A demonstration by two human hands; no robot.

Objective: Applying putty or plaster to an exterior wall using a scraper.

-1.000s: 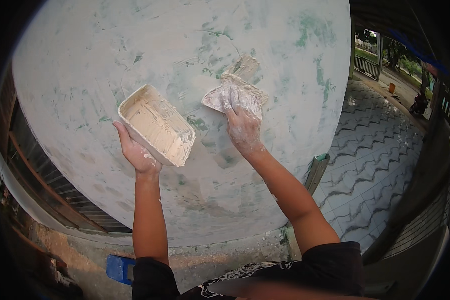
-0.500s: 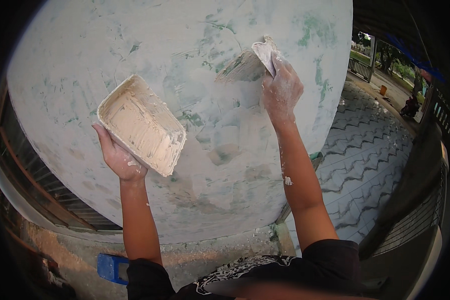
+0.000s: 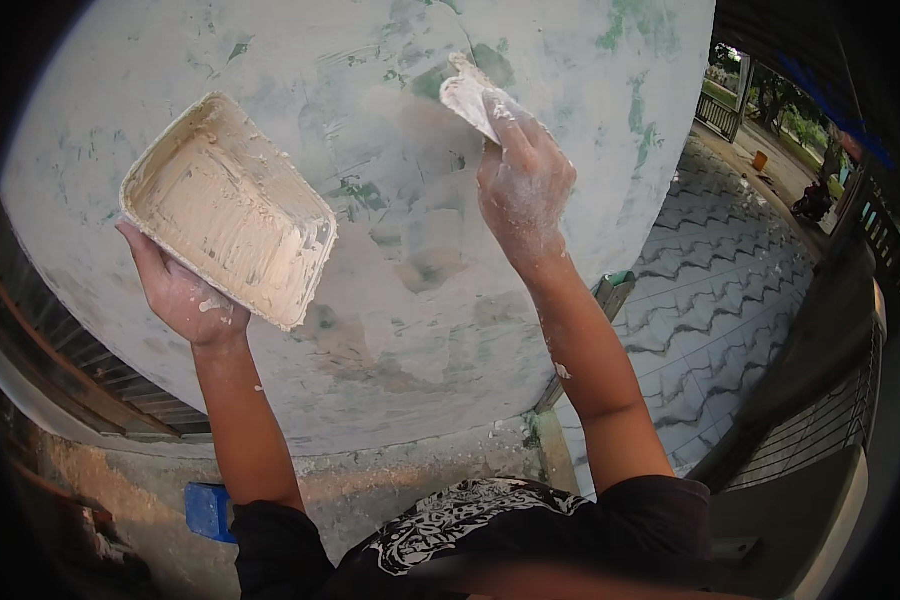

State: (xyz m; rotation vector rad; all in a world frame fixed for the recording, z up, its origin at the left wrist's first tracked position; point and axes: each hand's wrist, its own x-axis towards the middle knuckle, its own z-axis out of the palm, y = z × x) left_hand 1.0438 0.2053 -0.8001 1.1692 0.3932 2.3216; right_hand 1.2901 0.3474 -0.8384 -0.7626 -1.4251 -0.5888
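Note:
My left hand [image 3: 192,293] supports a rectangular plastic tub [image 3: 232,215] from below and the left side, thumb along its outer wall. Cream-coloured putty coats the tub's inside, and its open top tilts toward me. In my right hand [image 3: 527,193] is a putty-caked scraper [image 3: 470,100], gripped between thumb and fingers. Its blade lies close to the wall [image 3: 390,290]; whether it touches cannot be made out. Patchy white putty covers the wall, with green showing through in places. Putty smears both hands and forearms.
A blue plastic object [image 3: 210,512] stands on the rough concrete ground [image 3: 355,490] at lower left. Right of the wall's edge spreads a patterned tile floor [image 3: 710,300]. A metal rack [image 3: 805,425] is at the right, and dark slats [image 3: 90,370] run along the lower left.
My right hand has moved left and slightly up with the scraper, and the wet streak beside it looks smoothed. My left hand and the tub have shifted left and up.

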